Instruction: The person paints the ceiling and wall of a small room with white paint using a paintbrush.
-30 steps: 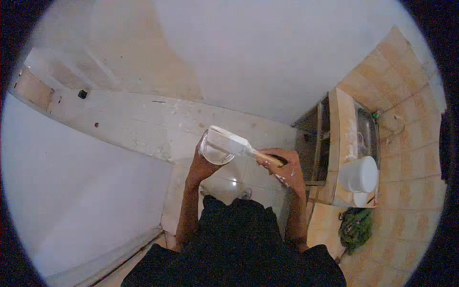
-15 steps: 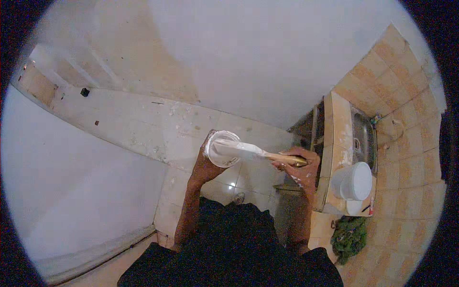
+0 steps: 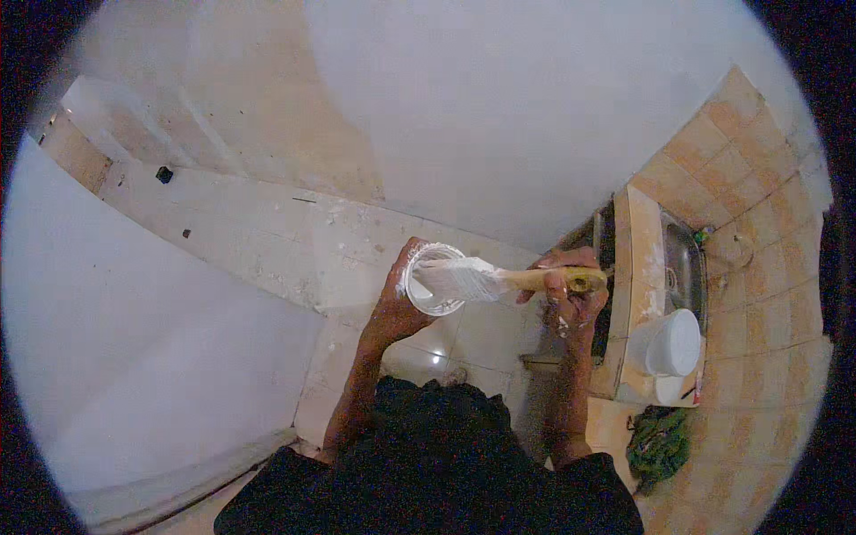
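Observation:
A small round tub [image 3: 434, 308] with white paint inside and on its rim is gripped in my left hand [image 3: 398, 301], its mouth facing up. My right hand [image 3: 575, 290], smeared with white, is closed round the wooden handle of a paintbrush [image 3: 513, 281]. White paint coats the bristles, which reach across the tub's rim with their tips inside the opening. How deep the tips go cannot be made out.
On the right, a tiled counter [image 3: 638, 234] holds a steel sink [image 3: 685, 259] and a white bucket [image 3: 670, 343]. Below hangs a green cloth-like bundle [image 3: 658, 446]. Ahead is a partly painted wall [image 3: 499, 116]; white spots mark the tiled floor [image 3: 357, 236].
Both hands have shifted slightly right in view. The brush has turned, so its bristles show their broad side and its handle end faces me more. Both holds are kept.

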`<state>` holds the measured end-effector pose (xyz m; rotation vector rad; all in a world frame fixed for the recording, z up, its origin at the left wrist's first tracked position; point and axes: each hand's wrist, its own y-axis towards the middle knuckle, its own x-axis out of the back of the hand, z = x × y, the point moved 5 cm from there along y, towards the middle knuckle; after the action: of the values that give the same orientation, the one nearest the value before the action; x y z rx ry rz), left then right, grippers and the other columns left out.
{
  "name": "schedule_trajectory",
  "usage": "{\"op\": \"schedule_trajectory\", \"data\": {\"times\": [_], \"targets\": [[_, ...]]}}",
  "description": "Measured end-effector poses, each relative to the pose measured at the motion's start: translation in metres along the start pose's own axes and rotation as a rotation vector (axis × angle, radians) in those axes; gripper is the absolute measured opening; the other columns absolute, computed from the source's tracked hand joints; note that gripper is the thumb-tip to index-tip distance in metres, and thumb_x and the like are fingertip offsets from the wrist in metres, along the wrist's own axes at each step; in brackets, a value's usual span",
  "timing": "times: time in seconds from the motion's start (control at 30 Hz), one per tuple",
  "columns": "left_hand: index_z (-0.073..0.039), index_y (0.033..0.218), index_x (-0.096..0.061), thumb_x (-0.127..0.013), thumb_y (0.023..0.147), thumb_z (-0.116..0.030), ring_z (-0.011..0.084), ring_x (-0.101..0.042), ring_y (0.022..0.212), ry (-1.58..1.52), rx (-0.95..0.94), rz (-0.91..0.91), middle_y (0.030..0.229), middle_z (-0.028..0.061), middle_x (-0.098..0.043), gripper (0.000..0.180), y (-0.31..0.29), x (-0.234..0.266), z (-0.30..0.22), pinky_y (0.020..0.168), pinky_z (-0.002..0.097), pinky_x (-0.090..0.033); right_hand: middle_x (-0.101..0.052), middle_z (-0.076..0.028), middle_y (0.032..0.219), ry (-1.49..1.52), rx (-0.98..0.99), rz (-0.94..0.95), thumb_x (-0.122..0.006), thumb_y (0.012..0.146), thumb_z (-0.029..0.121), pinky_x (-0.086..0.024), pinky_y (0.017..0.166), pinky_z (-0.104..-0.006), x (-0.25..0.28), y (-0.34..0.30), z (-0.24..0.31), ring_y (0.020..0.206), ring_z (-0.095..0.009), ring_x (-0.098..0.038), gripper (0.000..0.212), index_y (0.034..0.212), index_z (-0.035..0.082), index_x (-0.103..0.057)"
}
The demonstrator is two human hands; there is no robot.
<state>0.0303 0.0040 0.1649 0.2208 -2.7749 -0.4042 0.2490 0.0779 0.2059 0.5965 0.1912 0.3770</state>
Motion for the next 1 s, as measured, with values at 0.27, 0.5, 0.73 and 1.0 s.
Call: {"op": "schedule_trajectory", "data": {"times": [0.27,0.5,0.73,1.0], "targets": [[-0.002,0.128,-0.043,-0.086,0.059,-0.009,0.0282,-0.049,0.118,0.152,-0.084,-0.033,0.125,0.0146,-0.049,0.081,-0.013,-0.001,0.024,0.103,0.0388,-0.038,-0.060,-0.020,0.073,-0.014,0.048,0.191,-0.060,0.087,0.006,-0.053,0.046,-0.0326,-0.026,0.020,0.039,0.059,-0.024,-0.063,0.013,0.093,-0.003,-0.053],[-0.004,0.126,-0.045,-0.086,0.058,-0.013,0.0300,-0.048,0.117,0.073,-0.016,-0.025,0.121,0.0134,-0.050,0.080,-0.006,0.002,0.002,0.102,0.0390,-0.037,-0.065,-0.011,0.085,-0.509,-0.019,0.405,-0.073,0.080,0.023,-0.053,0.064,-0.0372,-0.029,0.019,0.027,0.071,-0.028,-0.065,0.022,0.093,0.009,-0.062],[-0.005,0.117,-0.051,-0.084,0.058,-0.012,0.0290,-0.049,0.114,0.129,-0.050,-0.035,0.115,0.0112,-0.051,0.068,-0.005,0.004,-0.016,0.101,0.0395,-0.036,-0.065,-0.013,0.076,-0.442,0.070,0.396,-0.066,0.084,0.006,-0.051,0.052,-0.0262,-0.042,0.020,0.032,0.059,-0.014,-0.064,0.011,0.091,-0.001,-0.061],[-0.005,0.116,-0.051,-0.085,0.059,-0.015,0.0292,-0.050,0.115,-0.053,0.022,-0.038,0.116,0.0119,-0.051,0.067,-0.010,0.002,-0.010,0.100,0.0405,-0.036,-0.067,-0.011,0.085,-0.469,-0.010,0.357,-0.073,0.080,0.015,-0.053,0.059,-0.0323,-0.030,0.018,0.038,0.068,-0.023,-0.066,0.018,0.092,0.005,-0.064]]}}
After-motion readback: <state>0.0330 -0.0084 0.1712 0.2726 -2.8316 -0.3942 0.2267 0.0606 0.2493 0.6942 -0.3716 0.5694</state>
